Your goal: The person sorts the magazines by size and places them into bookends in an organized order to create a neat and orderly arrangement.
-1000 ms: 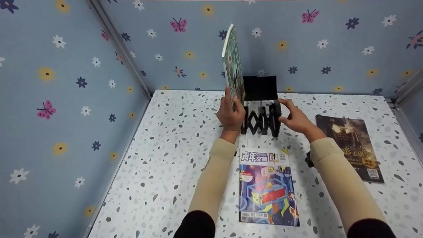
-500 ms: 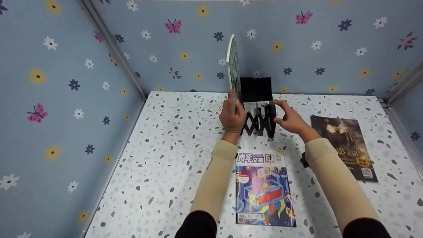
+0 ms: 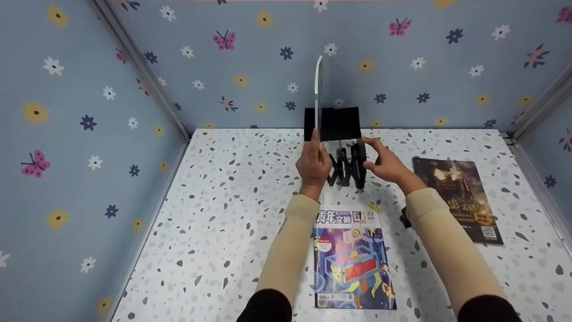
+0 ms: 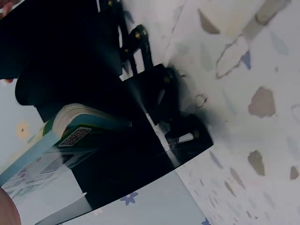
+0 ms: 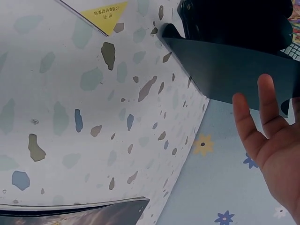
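My left hand (image 3: 314, 165) holds a magazine (image 3: 318, 89) upright, its spine edge facing me. The magazine stands over the left part of a black expandable book rack (image 3: 344, 163) with crisscross links and tall end plates. In the left wrist view, the lower corner of the magazine (image 4: 77, 133) lies between the dark plates; whether it touches the base is hidden. My right hand (image 3: 389, 165) is at the rack's right end, thumb and forefinger at the end plate. In the right wrist view, its straight fingers (image 5: 269, 101) are spread by the dark plate (image 5: 220, 70).
A colourful magazine (image 3: 353, 268) lies flat in front of the rack. To the right lies a dark magazine (image 3: 460, 192), partly behind my sleeve, with a small black object (image 3: 405, 218) by the sleeve. Flowered walls (image 3: 250, 89) stand behind and at both sides.
The upright magazine has come down and moved right relative to the rack, turning from its green cover showing to edge-on. My right hand stays at the rack's end. The view has shifted slightly.
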Demonstrator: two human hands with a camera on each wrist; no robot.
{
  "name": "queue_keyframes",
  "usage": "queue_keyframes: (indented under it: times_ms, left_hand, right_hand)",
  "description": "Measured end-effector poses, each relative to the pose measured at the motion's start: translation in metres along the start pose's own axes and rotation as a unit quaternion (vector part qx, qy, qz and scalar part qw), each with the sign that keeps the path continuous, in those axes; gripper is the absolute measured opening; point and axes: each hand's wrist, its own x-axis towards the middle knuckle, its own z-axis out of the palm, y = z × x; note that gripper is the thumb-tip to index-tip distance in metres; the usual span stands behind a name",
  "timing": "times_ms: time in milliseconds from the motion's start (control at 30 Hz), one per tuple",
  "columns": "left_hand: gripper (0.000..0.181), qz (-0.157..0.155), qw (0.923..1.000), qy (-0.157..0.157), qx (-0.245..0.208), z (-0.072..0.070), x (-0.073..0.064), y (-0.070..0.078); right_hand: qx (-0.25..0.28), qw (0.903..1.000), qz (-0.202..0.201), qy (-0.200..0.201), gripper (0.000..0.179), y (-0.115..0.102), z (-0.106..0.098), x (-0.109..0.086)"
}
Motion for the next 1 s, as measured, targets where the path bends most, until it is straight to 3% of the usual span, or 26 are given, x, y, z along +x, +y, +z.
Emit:
queue_keyframes:
  times_ms: [133, 300, 433, 767, 1000]
  left_hand:
    - [0.072, 0.001, 1.0, 0.001, 0.004, 0.001, -0.008, -0.004]
    - [0.079, -0.003, 0.9999, 0.001, 0.012, 0.004, -0.016, -0.004]
    - [0.073, -0.004, 0.9999, -0.009, 0.011, 0.006, -0.017, -0.002]
    - [0.073, 0.022, 0.9996, -0.015, 0.012, 0.012, -0.024, 0.0]
    - [0.04, 0.02, 0.9992, -0.025, 0.022, 0.016, -0.03, -0.001]
  right_hand:
    - [0.002, 1.0, 0.007, -0.002, 0.065, -0.001, 0.003, 0.003]
    - [0.002, 1.0, 0.005, -0.003, 0.066, 0.001, 0.004, 0.003]
    - [0.0, 1.0, -0.001, -0.006, 0.066, 0.002, 0.001, 0.002]
    - [-0.002, 0.9999, -0.011, 0.003, 0.065, 0.008, -0.001, -0.001]
    - [-0.001, 0.9998, -0.019, 0.011, 0.065, 0.009, -0.003, -0.001]
